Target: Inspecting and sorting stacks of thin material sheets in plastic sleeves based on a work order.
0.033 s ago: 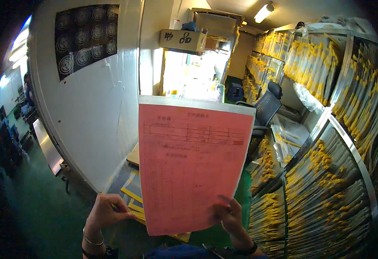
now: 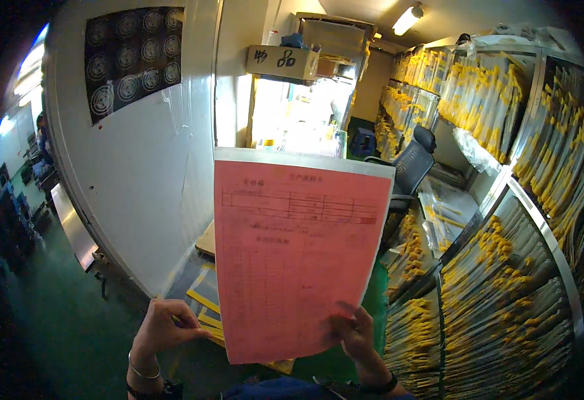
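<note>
A pink printed form (image 2: 295, 267) stands nearly upright in front of me, with the pale margin of a sheet or sleeve showing along its top and right edges. My right hand (image 2: 353, 332) grips it at the lower right, fingers closed on that edge. To the left of the form, my left hand (image 2: 166, 325) is closed in a pinch, a metal bangle on its wrist. Its fingertips meet the end of a yellow strip (image 2: 210, 329); whether they hold that strip or only overlap it is unclear. The form hides whatever lies directly behind it.
Racks at right hold several rows of clear sleeves with yellow edges (image 2: 505, 287). A black mesh chair (image 2: 413, 167) stands before them. More yellow-edged sheets (image 2: 204, 293) lie low behind the form. A white wall panel (image 2: 145, 193) rises at left; a cardboard box (image 2: 282, 62) sits high up.
</note>
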{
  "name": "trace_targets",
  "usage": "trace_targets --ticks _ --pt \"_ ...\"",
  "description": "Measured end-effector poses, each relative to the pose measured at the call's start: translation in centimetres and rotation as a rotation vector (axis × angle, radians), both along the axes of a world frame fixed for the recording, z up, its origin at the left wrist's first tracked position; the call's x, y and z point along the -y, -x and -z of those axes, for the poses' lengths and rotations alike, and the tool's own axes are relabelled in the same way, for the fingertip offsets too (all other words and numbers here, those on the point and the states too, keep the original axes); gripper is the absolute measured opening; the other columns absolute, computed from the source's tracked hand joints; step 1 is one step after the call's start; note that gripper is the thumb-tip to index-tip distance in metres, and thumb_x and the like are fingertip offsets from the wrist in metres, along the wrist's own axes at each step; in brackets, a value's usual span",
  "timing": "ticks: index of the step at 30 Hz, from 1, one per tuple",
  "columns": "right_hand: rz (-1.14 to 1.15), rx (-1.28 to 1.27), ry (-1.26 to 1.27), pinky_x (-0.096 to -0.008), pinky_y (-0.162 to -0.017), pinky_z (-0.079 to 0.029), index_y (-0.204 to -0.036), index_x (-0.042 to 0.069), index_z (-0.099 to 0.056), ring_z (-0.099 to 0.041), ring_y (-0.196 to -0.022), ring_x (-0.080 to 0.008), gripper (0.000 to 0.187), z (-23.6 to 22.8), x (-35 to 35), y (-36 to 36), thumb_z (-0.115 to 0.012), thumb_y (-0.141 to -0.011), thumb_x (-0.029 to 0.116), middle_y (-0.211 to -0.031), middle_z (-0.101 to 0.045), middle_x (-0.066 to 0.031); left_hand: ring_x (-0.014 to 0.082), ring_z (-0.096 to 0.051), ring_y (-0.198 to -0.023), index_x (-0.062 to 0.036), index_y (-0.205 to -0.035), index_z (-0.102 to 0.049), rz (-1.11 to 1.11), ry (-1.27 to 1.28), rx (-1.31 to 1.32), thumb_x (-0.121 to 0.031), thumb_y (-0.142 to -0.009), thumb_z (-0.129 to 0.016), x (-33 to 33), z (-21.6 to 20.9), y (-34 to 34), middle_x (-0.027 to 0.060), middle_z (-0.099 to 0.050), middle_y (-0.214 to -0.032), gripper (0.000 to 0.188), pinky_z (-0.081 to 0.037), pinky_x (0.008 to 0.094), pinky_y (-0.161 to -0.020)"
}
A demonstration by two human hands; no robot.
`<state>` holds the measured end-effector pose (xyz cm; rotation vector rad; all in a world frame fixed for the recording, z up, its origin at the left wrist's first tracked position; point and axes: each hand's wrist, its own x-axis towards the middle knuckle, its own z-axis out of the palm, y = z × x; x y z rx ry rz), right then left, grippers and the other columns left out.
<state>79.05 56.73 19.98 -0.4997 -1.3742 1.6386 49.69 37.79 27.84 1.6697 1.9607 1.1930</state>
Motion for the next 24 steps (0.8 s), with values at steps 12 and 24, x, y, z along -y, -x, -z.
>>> trace_targets --ticks 12,24 --pt "-0.071 -0.037 0.065 -0.0334 -0.064 -0.056 -0.113 -0.001 -0.049 -0.064 -0.076 -0.0220 0.032 -1.0 0.5 -0.2 -0.053 -0.081 -0.004 -0.090 -0.062 -0.0141 0.0054 -0.056 -0.056 -0.0041 -0.063 -0.061 0.063 -0.056 -0.031 -0.010 -0.062 -0.080 0.1 0.0 -0.1 0.0044 -0.062 -0.065 0.020 -0.043 0.0178 -0.048" --pt "0.010 0.006 0.020 -0.0339 -0.067 -0.055 -0.113 -0.002 -0.049 -0.063 -0.079 -0.0234 0.033 -0.1 0.3 -0.3 -0.056 -0.080 -0.003 -0.094 -0.061 -0.0159 0.0055 -0.053 -0.052 -0.0047 -0.061 -0.062 0.036 -0.063 -0.005 -0.014 -0.063 -0.080 0.0 -0.5 -1.1 0.0030 -0.061 -0.061 0.021 -0.038 0.0186 -0.045"
